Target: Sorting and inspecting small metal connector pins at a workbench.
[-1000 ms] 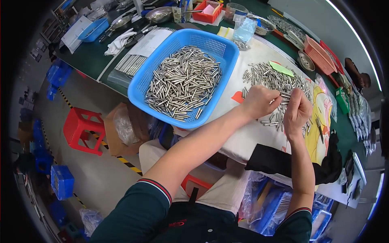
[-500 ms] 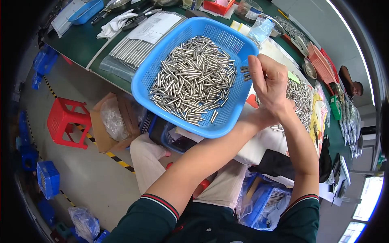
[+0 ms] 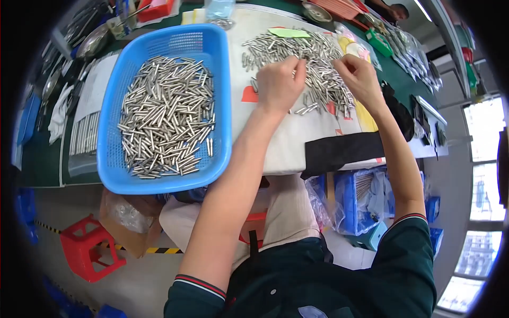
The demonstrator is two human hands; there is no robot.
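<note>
Open blue perforated plastic basket (image 3: 225, 106) is the landmark. Heap of short silvery metal pins (image 3: 167, 116) lies inside it at all angles; the walls presumably stop them rolling off. More of the same, a loose silvery pin pile (image 3: 321, 64), sits right of the basket on a white printed cloth (image 3: 286, 143); the cloth likely cushions them and cuts rolling. Basket and pile are side by side, probably so both are within arm's reach. Bright green slip (image 3: 289, 33) lies on the pile's far side, maybe as a marker.

Left hand (image 3: 281, 85): right of the basket, at the pile's basket-side edge, fingers curled into a loose fist, back of hand to camera. Contents hidden, can't tell. Right hand (image 3: 360, 77): farther right of the basket, at the pile's opposite edge, fingers bent in, thumb close to them. Can't tell if it has pins.

Versus half a second ago: right hand was up at the basket's right rim, pins poking out of its fist, forearm crossed over the left. Now arms are uncrossed, right hand is across the pile from the basket, no pins visible sticking out.
</note>
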